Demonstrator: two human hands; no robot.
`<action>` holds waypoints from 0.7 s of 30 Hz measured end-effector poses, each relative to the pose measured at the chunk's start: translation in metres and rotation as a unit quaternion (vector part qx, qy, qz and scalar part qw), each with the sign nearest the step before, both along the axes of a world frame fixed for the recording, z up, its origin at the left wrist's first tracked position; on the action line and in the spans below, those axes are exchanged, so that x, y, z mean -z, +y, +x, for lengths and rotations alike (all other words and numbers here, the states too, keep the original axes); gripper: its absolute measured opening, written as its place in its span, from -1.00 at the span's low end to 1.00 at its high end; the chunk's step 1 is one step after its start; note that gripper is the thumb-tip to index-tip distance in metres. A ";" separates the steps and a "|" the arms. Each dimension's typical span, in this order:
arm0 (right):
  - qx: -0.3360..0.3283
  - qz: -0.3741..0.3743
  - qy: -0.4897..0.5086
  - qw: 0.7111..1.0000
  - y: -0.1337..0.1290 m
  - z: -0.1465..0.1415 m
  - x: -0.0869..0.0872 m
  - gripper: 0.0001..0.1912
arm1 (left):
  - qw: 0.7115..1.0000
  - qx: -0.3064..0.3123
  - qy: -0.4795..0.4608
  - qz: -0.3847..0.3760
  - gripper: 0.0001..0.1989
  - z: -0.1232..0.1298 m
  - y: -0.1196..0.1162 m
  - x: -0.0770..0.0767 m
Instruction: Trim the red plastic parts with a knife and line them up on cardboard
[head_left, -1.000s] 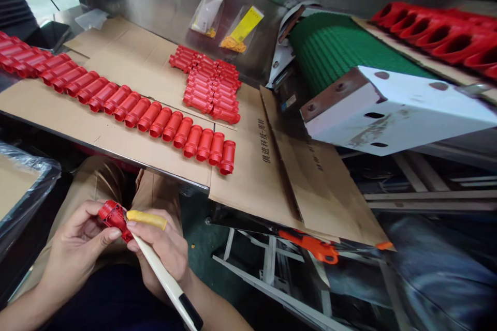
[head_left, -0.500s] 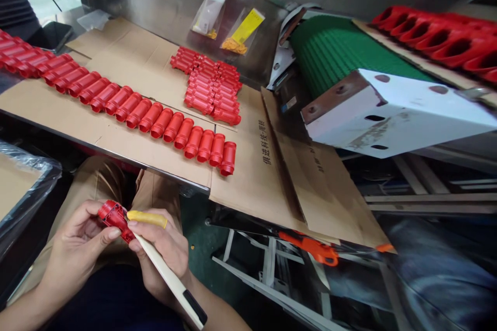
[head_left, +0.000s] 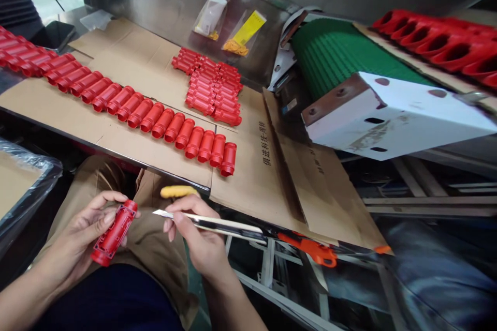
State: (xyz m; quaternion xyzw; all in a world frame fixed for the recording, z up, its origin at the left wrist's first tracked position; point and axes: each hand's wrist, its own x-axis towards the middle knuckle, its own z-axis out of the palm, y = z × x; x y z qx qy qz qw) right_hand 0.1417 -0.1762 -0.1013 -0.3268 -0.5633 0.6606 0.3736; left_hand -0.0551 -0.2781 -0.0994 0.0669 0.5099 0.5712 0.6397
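Near left, the tube (head_left: 115, 232) is red with thin dark lines; to its right, the knife (head_left: 229, 227) is cream and black and the finger cover (head_left: 177, 191) yellow. The row of tubes (head_left: 140, 113) is red, the cardboard (head_left: 248, 186) brown with black characters, the far-right belt (head_left: 330, 51) ribbed green.

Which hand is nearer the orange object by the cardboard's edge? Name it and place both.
Right. The right hand, holding the cutter, is left of the orange object in the picture, not touching it; the left hand, holding a red part, is farther left.
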 end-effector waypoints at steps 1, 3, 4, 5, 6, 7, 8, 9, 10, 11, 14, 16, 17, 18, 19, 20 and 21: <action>-0.018 -0.026 -0.031 0.999 0.002 -0.002 0.000 -0.66 | 1.000 0.017 -0.004 -0.012 -0.59 0.000 0.000 -0.002; -0.061 -0.090 -0.072 0.991 0.001 -0.008 0.003 -0.59 | 0.999 0.038 -0.005 -0.034 -0.60 -0.001 0.000 -0.002; -0.081 -0.125 -0.080 0.986 0.000 -0.012 0.006 -0.55 | 0.998 0.040 -0.009 -0.036 -0.57 -0.002 0.000 0.000; -0.096 -0.157 -0.083 0.979 -0.003 -0.015 0.009 -0.51 | 0.999 0.042 -0.012 -0.025 -0.50 -0.002 -0.001 0.001; -0.102 -0.181 -0.083 0.975 -0.006 -0.017 0.012 -0.49 | 0.999 0.042 -0.008 -0.002 -0.41 -0.002 -0.003 0.003; -0.101 -0.190 -0.084 0.973 -0.009 -0.018 0.015 -0.49 | 0.999 0.036 0.012 0.024 -0.36 -0.002 -0.004 0.004; -0.095 -0.176 -0.086 0.976 -0.013 -0.019 0.016 -0.52 | 0.997 0.023 0.048 0.046 -0.36 -0.002 -0.005 0.005; -0.083 -0.131 -0.092 0.984 -0.016 -0.018 0.017 -0.56 | 0.994 0.005 0.092 0.058 -0.40 -0.001 -0.006 0.005; -0.059 -0.054 -0.103 0.992 -0.018 -0.016 0.016 -0.63 | 0.990 -0.016 0.133 0.055 -0.47 -0.001 -0.006 0.005; -0.031 0.047 -0.114 0.992 -0.020 -0.013 0.015 -0.72 | 0.985 -0.039 0.160 0.043 -0.53 0.000 -0.005 0.004; 0.022 0.320 -0.108 0.941 -0.023 -0.006 0.008 -0.80 | 0.986 -0.079 0.147 0.030 -0.57 0.003 -0.003 0.003; 0.012 0.385 -0.078 0.919 -0.023 -0.003 0.006 -0.60 | 0.987 -0.083 0.133 0.038 -0.53 0.004 -0.002 0.003; 0.006 0.394 -0.066 0.917 -0.024 -0.003 0.006 -0.57 | 0.987 -0.083 0.131 0.040 -0.52 0.004 -0.002 0.003; 0.008 0.394 -0.058 0.917 -0.024 -0.004 0.007 -0.57 | 0.987 -0.082 0.130 0.040 -0.53 0.004 -0.002 0.003; 0.013 0.393 -0.052 0.918 -0.024 -0.004 0.009 -0.59 | 0.987 -0.082 0.130 0.038 -0.55 0.005 -0.003 0.004; 0.018 0.392 -0.047 0.919 -0.023 -0.006 0.010 -0.61 | 0.987 -0.083 0.130 0.038 -0.56 0.005 -0.003 0.004; 0.022 0.393 -0.042 0.918 -0.023 -0.007 0.011 -0.62 | 0.987 -0.084 0.129 0.039 -0.57 0.006 -0.004 0.003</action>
